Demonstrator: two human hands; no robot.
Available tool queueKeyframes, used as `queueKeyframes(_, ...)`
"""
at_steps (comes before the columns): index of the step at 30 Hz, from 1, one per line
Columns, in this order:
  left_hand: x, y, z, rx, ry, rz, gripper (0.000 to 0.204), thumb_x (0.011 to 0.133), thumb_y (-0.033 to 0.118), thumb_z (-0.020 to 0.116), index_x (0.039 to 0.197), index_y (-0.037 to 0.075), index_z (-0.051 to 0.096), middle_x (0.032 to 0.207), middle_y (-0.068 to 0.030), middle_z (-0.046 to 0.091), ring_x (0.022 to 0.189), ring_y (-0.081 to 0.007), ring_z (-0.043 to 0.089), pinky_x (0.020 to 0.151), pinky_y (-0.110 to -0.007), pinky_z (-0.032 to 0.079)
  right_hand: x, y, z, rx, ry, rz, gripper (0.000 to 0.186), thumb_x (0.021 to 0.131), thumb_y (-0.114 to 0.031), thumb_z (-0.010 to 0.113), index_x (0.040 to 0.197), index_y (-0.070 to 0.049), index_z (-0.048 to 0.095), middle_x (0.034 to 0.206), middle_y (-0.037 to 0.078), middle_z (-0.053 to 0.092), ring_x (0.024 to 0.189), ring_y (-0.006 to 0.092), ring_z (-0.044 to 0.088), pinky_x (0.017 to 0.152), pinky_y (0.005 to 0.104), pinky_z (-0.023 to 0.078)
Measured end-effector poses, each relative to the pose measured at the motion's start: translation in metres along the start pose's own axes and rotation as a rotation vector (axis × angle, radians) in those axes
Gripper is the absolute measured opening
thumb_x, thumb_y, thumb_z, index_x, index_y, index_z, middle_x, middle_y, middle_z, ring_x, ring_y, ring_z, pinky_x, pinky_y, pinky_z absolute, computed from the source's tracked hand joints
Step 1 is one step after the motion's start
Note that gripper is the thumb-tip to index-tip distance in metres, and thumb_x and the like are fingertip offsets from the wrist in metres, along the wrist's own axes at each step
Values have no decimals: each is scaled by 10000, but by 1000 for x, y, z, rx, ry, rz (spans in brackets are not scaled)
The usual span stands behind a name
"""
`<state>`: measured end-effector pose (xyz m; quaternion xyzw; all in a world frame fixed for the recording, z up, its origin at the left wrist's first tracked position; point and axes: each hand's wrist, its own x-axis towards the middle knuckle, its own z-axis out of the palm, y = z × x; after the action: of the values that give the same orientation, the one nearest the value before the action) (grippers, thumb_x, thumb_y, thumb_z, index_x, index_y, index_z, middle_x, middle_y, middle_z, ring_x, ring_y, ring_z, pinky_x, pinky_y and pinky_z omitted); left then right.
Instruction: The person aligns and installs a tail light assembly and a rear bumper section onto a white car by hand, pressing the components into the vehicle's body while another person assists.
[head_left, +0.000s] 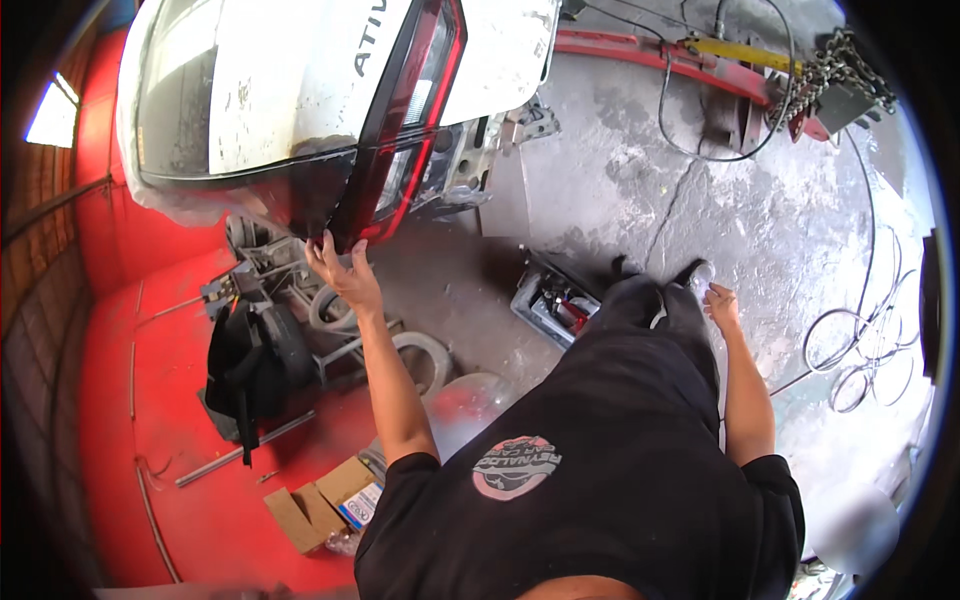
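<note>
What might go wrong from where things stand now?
The left hand has only fingertips at the tail light's lower end; if that lamp is loose, it might slip. The gray box lies close by the feet, a possible trip. Loose loops of cord could snag a step to the right.

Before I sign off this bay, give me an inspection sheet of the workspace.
Surface: grey concrete floor, stained and cracked.
Job's things: tail light on a white car, exposed grey metal beside it.
Clutter: grey open case of mixed items on the floor; cardboard box and metal pipe on the left.
Grips: left grip at the tail light's near end, apparently touching it; right grip loosely curled, contents unclear.
Cables: dark cable looped on the floor at right.
Surroundings: red surface, bright opening; chain beside a red steel beam.
</note>
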<state>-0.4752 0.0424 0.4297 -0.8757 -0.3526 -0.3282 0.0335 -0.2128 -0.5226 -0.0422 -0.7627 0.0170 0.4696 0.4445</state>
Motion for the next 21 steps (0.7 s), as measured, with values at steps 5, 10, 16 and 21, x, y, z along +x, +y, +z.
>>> queueKeyframes(5,5,10,-2,128,-49,7,606,850,143,822,1388,35,565,1525,-291,343,1386,-464,410,1116,-515,403,2,51,-29,-88,-32,121,473,937,-209,602,1354,14,631,813,100,706,579,150,642,479,290,480)
queueKeyframes(10,4,9,-5,111,-52,-23,630,851,200,827,1402,56,557,1534,-296,331,1425,-461,372,1157,-518,377,21,62,-54,-107,-47,93,464,925,-205,606,1325,27,646,774,112,697,554,166,634,447,306,467)
queueKeyframes(16,8,13,18,40,-37,-39,642,867,237,817,1423,66,545,1600,-303,259,1464,-473,327,1185,-508,357,78,41,-71,-428,6,-50,497,872,-296,671,1235,42,696,1118,257,729,1036,361,717,920,431,557)
queueKeyframes(21,5,14,-8,-46,5,-82,638,882,260,805,1433,73,543,1611,-318,254,1469,-480,327,1162,-507,363,26,-219,95,-394,-351,-422,778,914,-355,665,1575,-74,365,1544,254,456,1421,408,453,1178,437,368)
